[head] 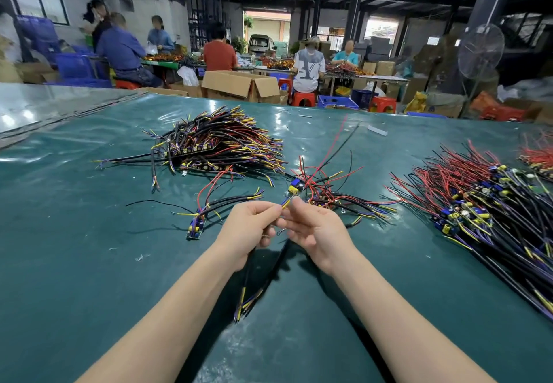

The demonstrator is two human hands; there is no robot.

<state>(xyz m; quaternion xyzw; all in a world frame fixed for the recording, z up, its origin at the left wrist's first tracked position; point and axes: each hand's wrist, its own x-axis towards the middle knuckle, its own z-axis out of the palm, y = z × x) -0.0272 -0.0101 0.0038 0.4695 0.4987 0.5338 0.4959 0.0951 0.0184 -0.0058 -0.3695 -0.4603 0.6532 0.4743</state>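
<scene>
My left hand and my right hand meet above the green table, fingertips close together. Both pinch thin wires of a small circuit board that sits just beyond my fingers, with red and black leads spreading from it. A black cable bundle with yellow and purple ends hangs down from my left hand toward me. A small ring terminal shows between my hands. Another wired board lies on the table left of my left hand.
A big pile of wired boards lies at the back centre, a second pile spreads along the right. A few loose boards lie beyond my right hand. Several people sit at tables behind, among cardboard boxes and a fan.
</scene>
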